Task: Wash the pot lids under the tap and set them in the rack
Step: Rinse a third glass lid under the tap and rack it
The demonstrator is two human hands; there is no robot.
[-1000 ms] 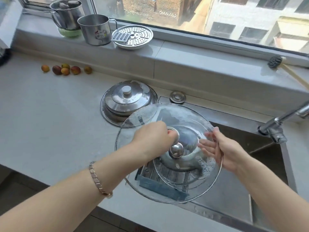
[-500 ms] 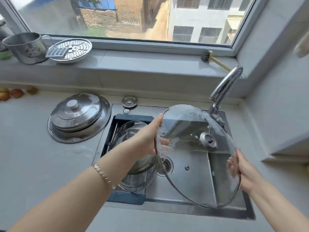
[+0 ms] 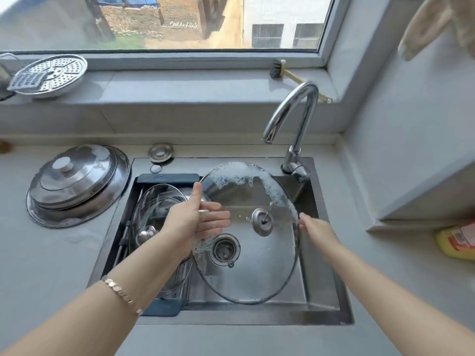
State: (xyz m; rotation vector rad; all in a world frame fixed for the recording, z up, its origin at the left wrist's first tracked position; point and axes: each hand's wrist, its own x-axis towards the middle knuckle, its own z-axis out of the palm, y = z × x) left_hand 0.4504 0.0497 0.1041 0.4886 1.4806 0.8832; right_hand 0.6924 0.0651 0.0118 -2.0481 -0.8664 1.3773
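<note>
Rack (image 3: 164,308): in sink (image 3: 317,281), left side.
Glass lid (image 3: 257,273): over sink, right of rack.
Tap (image 3: 293,116): behind sink.
Steel lids (image 3: 74,183): counter, left of sink.

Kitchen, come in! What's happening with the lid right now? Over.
Left hand and right hand hold the glass lid by its rim. Lid soapy, tilted over the sink. No water seen from the tap.

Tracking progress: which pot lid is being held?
The foamy clear glass lid, gripped by left hand and right hand over the sink; the second glass lid sits racked, steel lids on the counter.
</note>
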